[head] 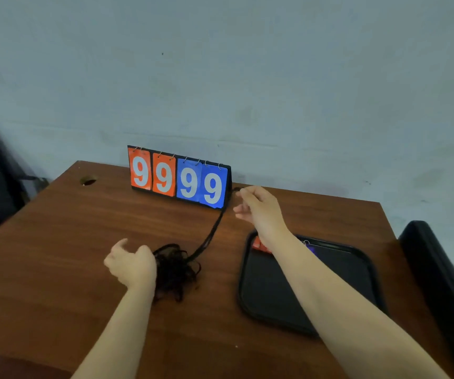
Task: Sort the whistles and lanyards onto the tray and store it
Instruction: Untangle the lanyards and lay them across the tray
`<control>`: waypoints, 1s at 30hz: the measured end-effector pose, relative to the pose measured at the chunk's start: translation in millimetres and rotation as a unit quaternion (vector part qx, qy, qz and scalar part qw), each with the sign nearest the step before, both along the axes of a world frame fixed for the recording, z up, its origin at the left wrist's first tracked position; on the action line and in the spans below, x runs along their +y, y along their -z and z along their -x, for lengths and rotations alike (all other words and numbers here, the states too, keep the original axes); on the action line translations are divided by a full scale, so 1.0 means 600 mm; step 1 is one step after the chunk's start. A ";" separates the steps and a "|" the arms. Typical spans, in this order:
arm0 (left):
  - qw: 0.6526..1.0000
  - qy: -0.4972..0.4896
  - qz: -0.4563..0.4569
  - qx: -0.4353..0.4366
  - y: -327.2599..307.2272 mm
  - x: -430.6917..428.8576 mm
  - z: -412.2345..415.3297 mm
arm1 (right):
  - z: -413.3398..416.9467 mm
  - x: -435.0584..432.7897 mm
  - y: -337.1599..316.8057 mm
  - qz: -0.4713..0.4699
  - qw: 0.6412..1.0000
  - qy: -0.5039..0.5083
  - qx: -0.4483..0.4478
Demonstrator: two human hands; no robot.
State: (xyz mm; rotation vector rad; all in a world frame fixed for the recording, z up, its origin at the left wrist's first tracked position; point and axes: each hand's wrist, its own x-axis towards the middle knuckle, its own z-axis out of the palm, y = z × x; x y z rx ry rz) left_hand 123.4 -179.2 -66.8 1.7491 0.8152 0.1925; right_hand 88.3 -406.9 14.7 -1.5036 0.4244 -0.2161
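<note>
Both hands' fingers grasp the black lanyards (178,265): left (131,265) bunch, right (257,205) strand.

Dim, bluish cast; soft overall blur; wide-angle bending at edges.

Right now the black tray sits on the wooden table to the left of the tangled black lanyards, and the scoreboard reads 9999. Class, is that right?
One detail is wrong. In the head view the black tray lies to the right of the tangled black lanyards, not the left. It does sit on the wooden table, and the scoreboard does read 9999.
</note>
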 end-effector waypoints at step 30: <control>0.882 0.340 -0.322 0.057 0.044 -0.083 0.014 | 0.065 -0.141 -0.053 -0.314 0.937 0.090 -0.123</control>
